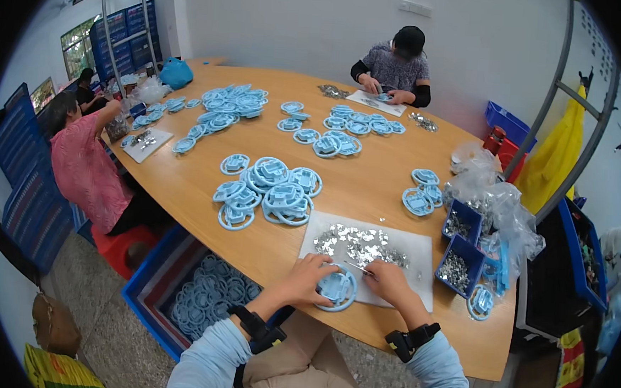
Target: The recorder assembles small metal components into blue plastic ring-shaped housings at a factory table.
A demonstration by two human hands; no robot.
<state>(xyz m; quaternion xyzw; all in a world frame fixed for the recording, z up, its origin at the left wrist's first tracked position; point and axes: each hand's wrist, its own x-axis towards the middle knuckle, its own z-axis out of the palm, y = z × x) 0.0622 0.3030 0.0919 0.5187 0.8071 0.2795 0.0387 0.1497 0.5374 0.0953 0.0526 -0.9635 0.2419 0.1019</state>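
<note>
Curling left hand [303, 279] round blue ring [336, 286], right hand [390, 281] pinching thin tool [357, 266], wooden table [375, 184], white wall [292, 29]

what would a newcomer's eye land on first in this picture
Probably the light-blue round parts heaped in several clusters across the wooden table. Next, the glinting metal pieces on the white board nearest the wearer, beside the left hand holding one blue part. Off to the right, a vivid yellow cloth hangs by a metal frame.
</note>
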